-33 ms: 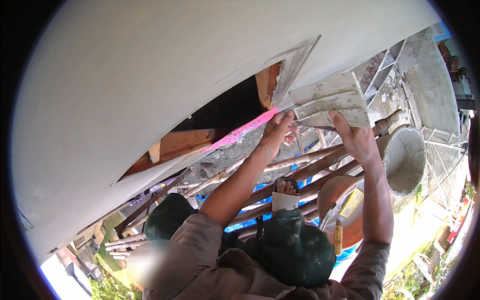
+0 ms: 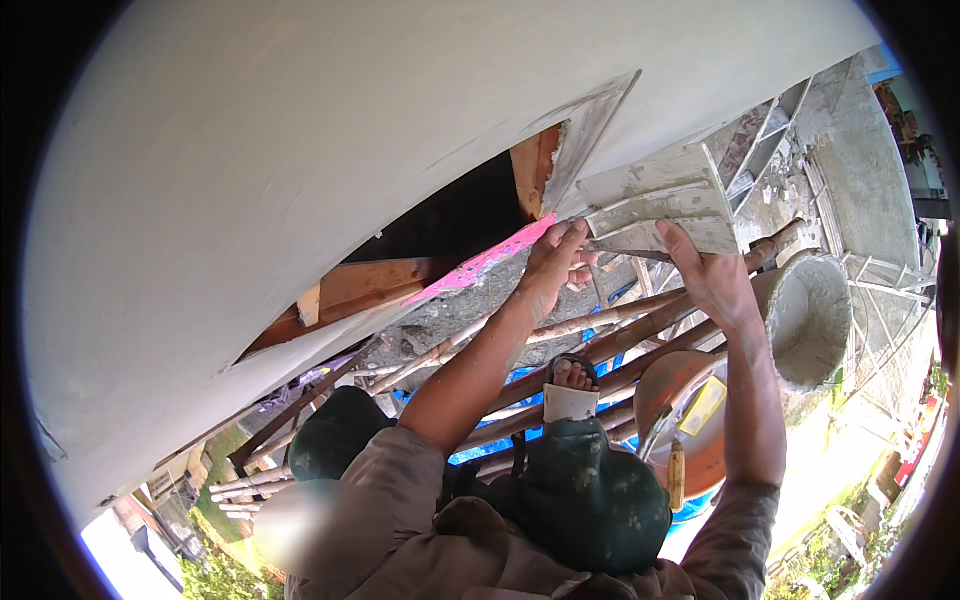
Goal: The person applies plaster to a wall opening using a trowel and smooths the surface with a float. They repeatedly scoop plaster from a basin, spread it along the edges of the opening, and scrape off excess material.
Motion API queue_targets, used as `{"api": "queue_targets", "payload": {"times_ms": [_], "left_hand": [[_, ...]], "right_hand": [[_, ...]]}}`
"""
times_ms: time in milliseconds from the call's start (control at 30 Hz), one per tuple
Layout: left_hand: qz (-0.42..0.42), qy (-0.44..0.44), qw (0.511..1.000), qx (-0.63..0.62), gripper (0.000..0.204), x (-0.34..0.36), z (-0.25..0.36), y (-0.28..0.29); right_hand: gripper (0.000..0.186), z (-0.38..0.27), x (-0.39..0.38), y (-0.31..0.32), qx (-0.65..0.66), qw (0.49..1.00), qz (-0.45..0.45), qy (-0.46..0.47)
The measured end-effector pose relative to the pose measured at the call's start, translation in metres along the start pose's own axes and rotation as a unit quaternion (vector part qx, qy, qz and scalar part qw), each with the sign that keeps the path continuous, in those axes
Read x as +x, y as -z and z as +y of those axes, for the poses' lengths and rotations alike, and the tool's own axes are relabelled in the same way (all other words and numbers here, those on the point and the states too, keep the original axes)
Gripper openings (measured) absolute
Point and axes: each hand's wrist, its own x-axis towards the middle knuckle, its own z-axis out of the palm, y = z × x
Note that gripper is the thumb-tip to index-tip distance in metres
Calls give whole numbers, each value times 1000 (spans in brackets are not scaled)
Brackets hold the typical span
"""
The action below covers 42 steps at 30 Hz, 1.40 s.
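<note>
My left hand (image 2: 558, 260) pinches the left edge of a grey, mortar-smeared board (image 2: 662, 190) with raised strips, beside the corner of a rectangular opening in the white overhead surface (image 2: 250, 150). My right hand (image 2: 705, 280) grips the board's lower right part, thumb on its face. The opening (image 2: 440, 205) is dark inside, with timber (image 2: 530, 165) at its sides and a bright pink strip (image 2: 490, 255) along its lower edge. Whether the board touches the overhead surface, I cannot tell.
Below me are bamboo scaffold poles (image 2: 635, 330), my sandalled foot (image 2: 575, 375), blue sheeting and rubble. At right sit a mortar-caked bucket (image 2: 805, 320) and an orange basin (image 2: 660, 385) with a wooden-handled tool (image 2: 676, 470). A ladder (image 2: 770, 140) leans at upper right.
</note>
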Motion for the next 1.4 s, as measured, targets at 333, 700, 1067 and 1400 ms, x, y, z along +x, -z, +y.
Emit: {"api": "queue_targets", "payload": {"times_ms": [333,700,1067,1400], "left_hand": [[14,-25,999,-20,74,8,0,1],[-34,-108,991,-66,59,-48,55,-31],[-153,-237,954,-97,59,-136,124,-78],[-90,-58,994,1,71,-34,17,-30]], "right_hand": [[22,-3,10,-4,-54,997,11,62],[25,-76,-4,46,-89,990,57,96],[36,-168,-64,132,-115,958,225,136],[21,-40,-41,33,-75,993,50,77]]}}
